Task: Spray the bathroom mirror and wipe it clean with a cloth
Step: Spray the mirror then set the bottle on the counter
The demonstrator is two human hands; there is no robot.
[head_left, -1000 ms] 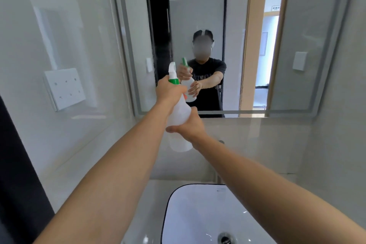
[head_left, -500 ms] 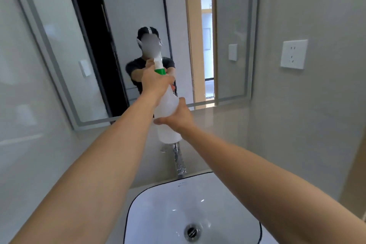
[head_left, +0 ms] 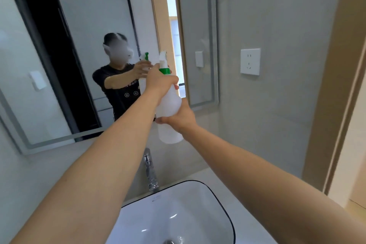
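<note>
**Spraying Stage: Bottle Up at the Glass**

We've got the translucent white plastic spray bottle with the green collar (head_left: 170, 105) raised at the frosted-edged rectangular wall mirror (head_left: 83, 61). Left hand (head_left: 161, 82) grips the neck at the trigger; right hand (head_left: 181, 118) clasps the smooth rounded body. We reckon spraying comes next, then wiping; no cloth shows.

White spray bottle (head_left: 170, 105), green collar (head_left: 164, 70)
</note>
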